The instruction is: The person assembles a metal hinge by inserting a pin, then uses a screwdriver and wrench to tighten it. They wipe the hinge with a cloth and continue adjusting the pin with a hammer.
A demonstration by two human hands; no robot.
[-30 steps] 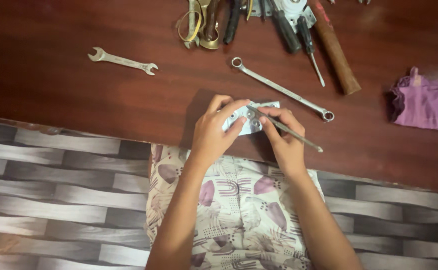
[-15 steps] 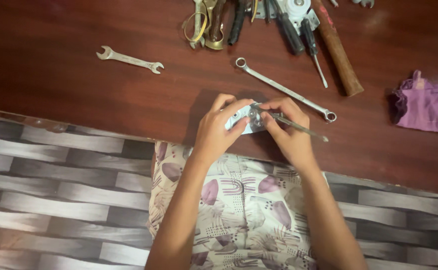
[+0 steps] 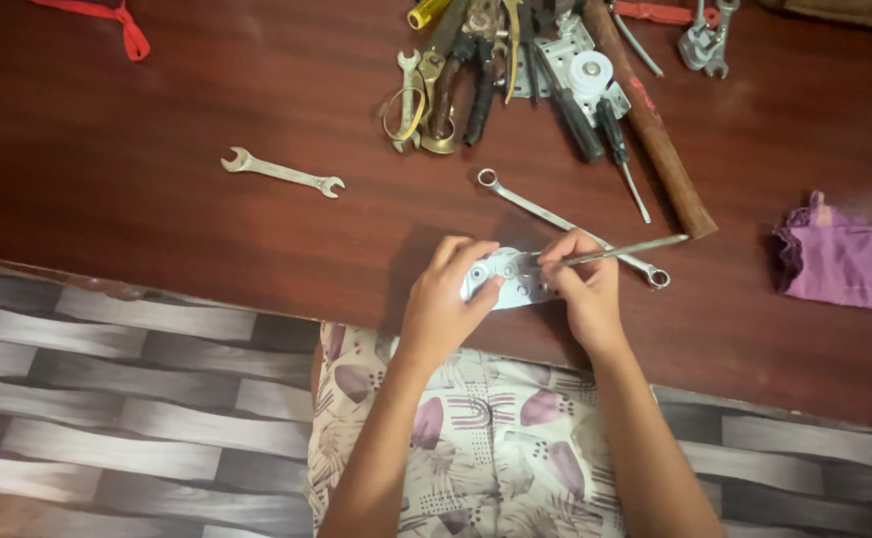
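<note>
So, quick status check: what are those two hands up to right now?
Left hand steadies small metal plate at table edge. Right hand holds thin metal rod, tip on plate. Ring spanner lies just behind.

Head cam, looks steeply down at table (image 3: 157, 179), fairly close.

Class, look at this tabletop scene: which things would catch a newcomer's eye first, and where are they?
First, the two hands at the table's near edge: the left hand steadies a small metal plate while the right hand works a thin metal rod against it. Next, the heap of tools at the far edge. Last, the purple cloth lying at the right.
</note>
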